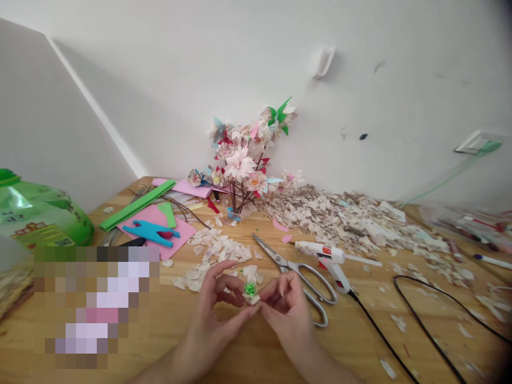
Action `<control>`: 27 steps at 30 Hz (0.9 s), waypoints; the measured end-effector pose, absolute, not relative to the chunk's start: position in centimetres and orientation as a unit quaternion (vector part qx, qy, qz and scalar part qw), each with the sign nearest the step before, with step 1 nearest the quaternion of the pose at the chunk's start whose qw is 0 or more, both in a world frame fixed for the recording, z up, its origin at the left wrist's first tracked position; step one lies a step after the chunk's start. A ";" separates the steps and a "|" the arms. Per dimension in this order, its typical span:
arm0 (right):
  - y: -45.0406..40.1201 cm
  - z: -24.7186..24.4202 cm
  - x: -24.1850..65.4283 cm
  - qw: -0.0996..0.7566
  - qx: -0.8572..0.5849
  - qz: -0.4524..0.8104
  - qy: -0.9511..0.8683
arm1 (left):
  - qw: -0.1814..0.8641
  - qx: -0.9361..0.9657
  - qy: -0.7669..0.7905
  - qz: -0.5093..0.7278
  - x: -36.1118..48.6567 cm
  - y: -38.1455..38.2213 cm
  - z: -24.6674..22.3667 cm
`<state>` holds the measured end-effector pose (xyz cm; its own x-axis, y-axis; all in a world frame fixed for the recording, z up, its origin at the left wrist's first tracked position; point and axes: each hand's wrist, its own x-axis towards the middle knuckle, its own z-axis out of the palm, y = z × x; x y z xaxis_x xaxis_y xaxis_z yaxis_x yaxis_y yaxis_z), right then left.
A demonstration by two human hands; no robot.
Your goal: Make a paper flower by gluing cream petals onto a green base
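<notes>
Between my two hands is a small handmade flower [250, 289] with a green centre and pale, cream petals. My left hand [218, 298] pinches it from the left, thumb and fingers at its base. From the other side, the fingertips of my right hand [286, 304] press on its lower right petals. Loose pale petals [224, 249] lie on the table just beyond my hands. Silver scissors [298, 266] rest beside my right hand, blades pointing away and to the left. A white glue gun [326, 258] lies to their right, with a black cord.
A bunch of handmade flowers [240, 162] stands in a small clear cup by the wall. Shell-like scraps [340, 218] are heaped at the back right. Pink paper [182, 240], blue and green pieces lie left, near a green bottle [48, 213]. A blurred patch hides the lower left.
</notes>
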<state>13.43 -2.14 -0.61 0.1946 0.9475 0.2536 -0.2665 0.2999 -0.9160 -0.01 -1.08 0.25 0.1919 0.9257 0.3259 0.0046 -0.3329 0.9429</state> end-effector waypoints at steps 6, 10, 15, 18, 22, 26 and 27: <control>-2.3 -0.3 13.3 0.649 -0.399 0.491 -0.423 | 0.471 0.598 0.397 0.513 0.2 -1.2 0.5; -2.5 -0.5 13.3 0.656 -0.374 0.497 -0.428 | 0.452 0.605 0.398 0.521 0.0 -1.5 0.3; -2.7 -0.6 13.5 0.662 -0.355 0.484 -0.448 | 0.436 0.624 0.375 0.528 -0.3 -1.7 0.3; -2.9 -0.6 13.7 0.652 -0.353 0.467 -0.481 | 0.447 0.617 0.363 0.536 -0.4 -1.7 0.5; -3.1 -0.7 14.1 0.632 -0.359 0.426 -0.538 | 0.441 0.622 0.343 0.549 -0.6 -1.7 0.6; -3.3 -0.8 14.3 0.617 -0.367 0.373 -0.588 | 0.423 0.639 0.336 0.548 -0.8 -1.7 0.4; -3.3 -0.9 14.4 0.617 -0.366 0.358 -0.597 | 0.419 0.643 0.335 0.546 -0.9 -1.7 0.4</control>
<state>14.36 -3.27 -0.92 0.0295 0.8792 0.4755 -0.0053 0.4759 -0.8795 -0.87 -1.72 0.38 0.1780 0.8894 0.4210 -0.0272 -0.4232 0.9056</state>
